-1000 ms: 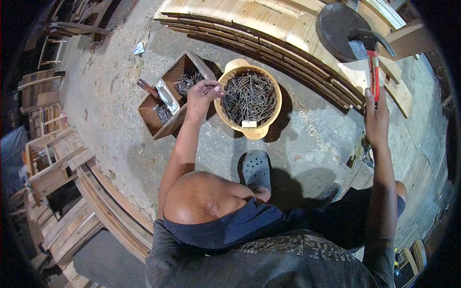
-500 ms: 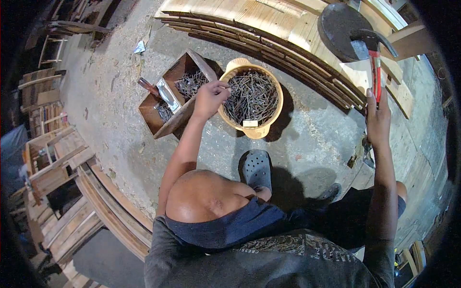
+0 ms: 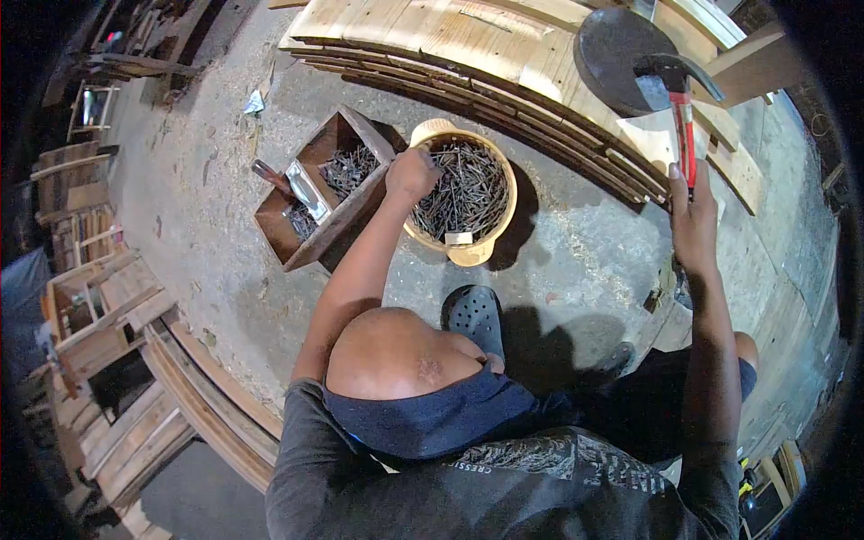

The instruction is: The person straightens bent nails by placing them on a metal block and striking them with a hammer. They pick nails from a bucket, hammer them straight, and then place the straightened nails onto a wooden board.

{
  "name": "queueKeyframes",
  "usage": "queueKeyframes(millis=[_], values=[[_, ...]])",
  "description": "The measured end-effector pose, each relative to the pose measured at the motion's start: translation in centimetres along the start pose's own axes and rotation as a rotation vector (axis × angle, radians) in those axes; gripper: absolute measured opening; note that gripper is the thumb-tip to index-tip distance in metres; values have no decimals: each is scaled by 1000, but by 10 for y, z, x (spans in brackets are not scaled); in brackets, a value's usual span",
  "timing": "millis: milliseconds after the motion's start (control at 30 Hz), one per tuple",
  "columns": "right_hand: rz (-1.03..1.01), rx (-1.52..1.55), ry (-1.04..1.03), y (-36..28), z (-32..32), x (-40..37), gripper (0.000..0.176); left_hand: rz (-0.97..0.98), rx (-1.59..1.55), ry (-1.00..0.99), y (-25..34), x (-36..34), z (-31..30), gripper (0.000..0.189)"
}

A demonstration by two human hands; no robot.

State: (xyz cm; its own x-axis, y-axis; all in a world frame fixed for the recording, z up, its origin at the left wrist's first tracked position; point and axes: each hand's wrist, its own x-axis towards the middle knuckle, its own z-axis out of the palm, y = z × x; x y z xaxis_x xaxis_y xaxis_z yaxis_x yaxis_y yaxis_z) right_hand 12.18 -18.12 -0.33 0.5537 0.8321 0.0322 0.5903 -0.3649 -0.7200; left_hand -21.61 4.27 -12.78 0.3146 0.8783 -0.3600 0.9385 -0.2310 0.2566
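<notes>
My left hand (image 3: 412,175) is closed at the left rim of a round yellow basket (image 3: 510,193); its fingertips are hidden, and what they hold, if anything, cannot be made out. Many nails (image 3: 463,189) fill the basket, with a small pale block (image 3: 458,238) near its lower rim. To the left sits a wooden box (image 3: 360,193) with nails in its compartments and a metal tool (image 3: 308,190) across it. My right hand (image 3: 694,220) is wrapped round the red handle of a hammer (image 3: 681,126), whose head lies over a dark round disc (image 3: 621,54).
Stacked planks (image 3: 504,54) run along the top beside the disc. A shoe (image 3: 474,319) on my foot stands below the basket. Wooden frames and curved boards (image 3: 202,396) lie at the left. A bit of litter (image 3: 255,102) is on the floor.
My left hand has moved slightly right, its fingers now folded down at the basket's edge. The view has shifted a little, and the hammer stays in my right hand.
</notes>
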Motion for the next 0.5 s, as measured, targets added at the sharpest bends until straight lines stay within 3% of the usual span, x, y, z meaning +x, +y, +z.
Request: queueKeyframes(millis=[267,367,433,467,500], values=[[37,41,-15,2,0,0,28,-43,-100,-3,-15,-3,10,26],[4,32,-27,5,-1,1,27,-22,-365,-18,-36,-4,7,25],[-8,34,-27,3,-1,0,27,-205,-884,-296,-37,-17,-7,16],[-6,36,-29,4,0,0,27,-205,-930,-298,-28,-27,-16,3],[-25,32,-13,4,0,0,27,-208,-929,-296,-28,-32,-19,3]])
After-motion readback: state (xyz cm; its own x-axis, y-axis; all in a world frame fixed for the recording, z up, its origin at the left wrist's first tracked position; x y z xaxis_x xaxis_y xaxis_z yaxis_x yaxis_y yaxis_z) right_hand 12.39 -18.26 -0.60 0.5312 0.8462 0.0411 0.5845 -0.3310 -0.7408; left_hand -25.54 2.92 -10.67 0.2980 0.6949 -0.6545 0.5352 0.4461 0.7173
